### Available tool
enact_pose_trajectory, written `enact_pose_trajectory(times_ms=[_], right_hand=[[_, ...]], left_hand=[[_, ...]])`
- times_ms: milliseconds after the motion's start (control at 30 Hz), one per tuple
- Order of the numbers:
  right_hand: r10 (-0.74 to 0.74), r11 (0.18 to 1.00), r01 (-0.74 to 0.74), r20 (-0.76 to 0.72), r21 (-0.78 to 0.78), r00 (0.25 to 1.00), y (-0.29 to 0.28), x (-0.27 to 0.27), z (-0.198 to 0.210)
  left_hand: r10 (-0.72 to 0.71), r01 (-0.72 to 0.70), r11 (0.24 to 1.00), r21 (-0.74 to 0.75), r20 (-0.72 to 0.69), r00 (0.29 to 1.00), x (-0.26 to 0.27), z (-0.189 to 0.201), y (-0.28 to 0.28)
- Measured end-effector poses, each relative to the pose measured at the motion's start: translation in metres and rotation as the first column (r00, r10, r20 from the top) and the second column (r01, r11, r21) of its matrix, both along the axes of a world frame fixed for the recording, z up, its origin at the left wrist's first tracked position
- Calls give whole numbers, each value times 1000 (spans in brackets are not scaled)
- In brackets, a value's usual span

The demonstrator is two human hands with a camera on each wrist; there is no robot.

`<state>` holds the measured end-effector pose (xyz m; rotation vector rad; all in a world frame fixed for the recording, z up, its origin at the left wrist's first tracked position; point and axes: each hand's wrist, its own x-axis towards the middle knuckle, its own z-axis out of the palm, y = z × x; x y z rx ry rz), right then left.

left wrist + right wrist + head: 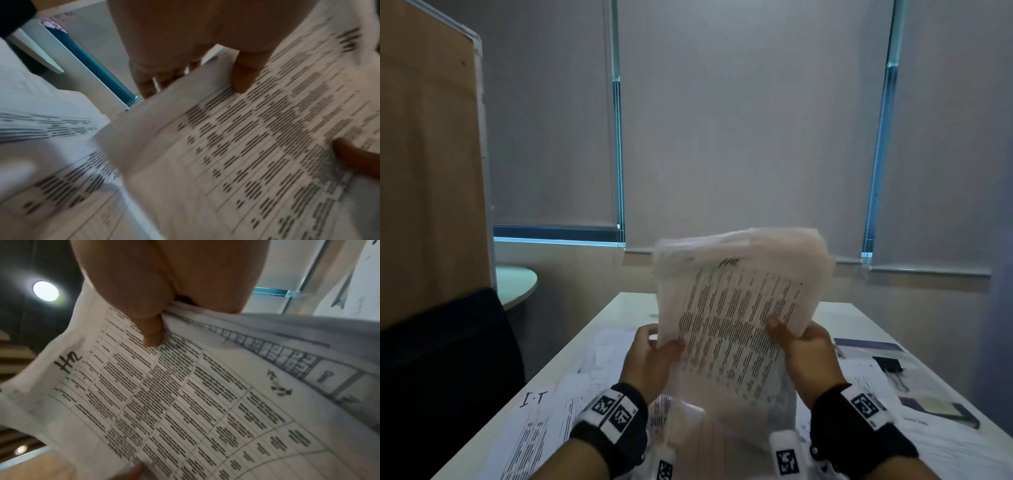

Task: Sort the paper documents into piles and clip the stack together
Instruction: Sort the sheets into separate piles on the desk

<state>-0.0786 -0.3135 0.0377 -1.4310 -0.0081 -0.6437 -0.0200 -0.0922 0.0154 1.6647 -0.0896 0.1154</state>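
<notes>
Both hands hold one stack (736,308) of printed sheets upright above the table (619,308): left hand (650,359) pinches its left edge, right hand (808,353) its right (thumbs in front). More papers (558,411) lie below.

Office room, roller blinds (750,130) over windows, white desk (626,308), printed documents (534,431), black chair (448,349)

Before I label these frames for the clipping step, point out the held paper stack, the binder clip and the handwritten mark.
paper stack (736,308), head view, on the front sheet's printed table.
binder clip (892,365), head view, on its black body.
handwritten mark (68,362), right wrist view, on the ink strokes.
</notes>
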Motion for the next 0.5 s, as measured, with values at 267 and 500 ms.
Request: enact_pose_trajectory(times_ms=[267,500], right_hand=[[239,854,-261,108,451,965,4,11,1],[10,936,8,-51,352,999,-58,3,-18]], left_hand=[[-111,-5,850,-526,-189,976,-1,-9,-6],[54,-20,976,-217,150,987,10,12,44]])
